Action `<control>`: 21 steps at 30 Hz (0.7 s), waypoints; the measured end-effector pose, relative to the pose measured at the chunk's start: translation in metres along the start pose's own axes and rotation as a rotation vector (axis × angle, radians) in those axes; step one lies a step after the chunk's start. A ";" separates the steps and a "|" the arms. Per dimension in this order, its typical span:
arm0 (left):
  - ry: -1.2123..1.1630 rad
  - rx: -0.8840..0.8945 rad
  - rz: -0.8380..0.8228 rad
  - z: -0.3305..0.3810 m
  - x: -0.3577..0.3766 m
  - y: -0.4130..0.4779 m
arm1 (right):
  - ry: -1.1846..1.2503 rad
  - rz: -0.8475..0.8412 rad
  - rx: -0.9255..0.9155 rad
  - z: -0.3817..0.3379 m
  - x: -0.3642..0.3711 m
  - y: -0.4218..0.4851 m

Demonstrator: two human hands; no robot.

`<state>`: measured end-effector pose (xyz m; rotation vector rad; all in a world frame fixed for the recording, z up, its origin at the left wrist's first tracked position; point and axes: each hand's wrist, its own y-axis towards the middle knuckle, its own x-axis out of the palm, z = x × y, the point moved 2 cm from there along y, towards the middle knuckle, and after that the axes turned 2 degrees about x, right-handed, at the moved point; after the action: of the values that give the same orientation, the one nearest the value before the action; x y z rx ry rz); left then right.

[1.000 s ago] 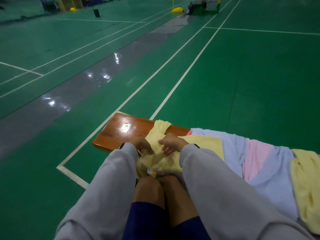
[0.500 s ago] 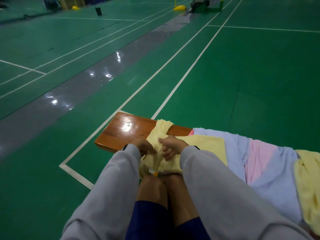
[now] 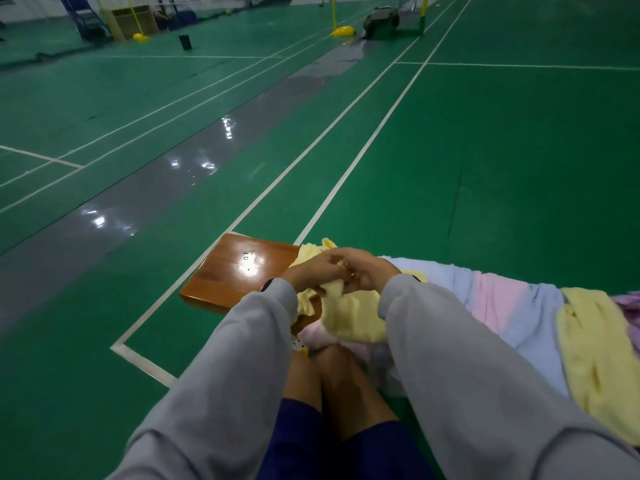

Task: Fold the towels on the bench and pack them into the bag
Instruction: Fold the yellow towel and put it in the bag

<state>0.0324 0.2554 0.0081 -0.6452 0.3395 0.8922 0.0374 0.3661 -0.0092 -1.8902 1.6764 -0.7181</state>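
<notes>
Over the bench [image 3: 239,271], left hand [image 3: 313,271] and right hand [image 3: 372,273] touching; fingers of both curled, gripping the yellow towel [image 3: 349,315]

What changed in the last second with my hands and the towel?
The left hand and right hand rose and met, bunching up the yellow towel that lay spread on the bench; both grip it. A pink cloth now shows beneath. The striped towel and the far towel stayed put.
</notes>
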 end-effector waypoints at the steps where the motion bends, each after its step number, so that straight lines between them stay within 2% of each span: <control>1: -0.024 -0.013 -0.039 0.007 0.006 0.003 | 0.009 0.007 0.001 0.000 -0.011 -0.005; 5: -0.079 -0.040 -0.240 0.031 0.036 0.013 | 0.047 0.056 0.004 0.007 -0.049 -0.021; 8: -0.078 -0.023 -0.338 0.045 0.058 0.017 | -0.044 0.265 -0.030 0.017 -0.076 -0.023; 11: -0.085 -0.045 -0.389 0.049 0.070 0.021 | -0.238 0.439 -0.059 0.028 -0.097 -0.028; 13: -0.100 -0.065 -0.340 0.045 0.072 0.024 | -0.343 0.502 -0.042 0.044 -0.119 -0.014; 16: 0.004 -0.125 -0.137 0.025 0.063 0.032 | -0.348 0.492 -0.006 0.069 -0.151 0.013; 19: 0.129 -0.206 0.027 0.000 0.053 0.038 | -0.392 0.560 -0.008 0.072 -0.145 -0.026; 21: 0.121 -0.295 0.082 -0.016 0.050 0.040 | -0.443 0.611 -0.023 0.074 -0.142 -0.040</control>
<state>0.0298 0.2936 -0.0453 -0.9659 0.3472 0.9931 0.1026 0.5139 -0.0436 -1.2982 1.8101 -0.0306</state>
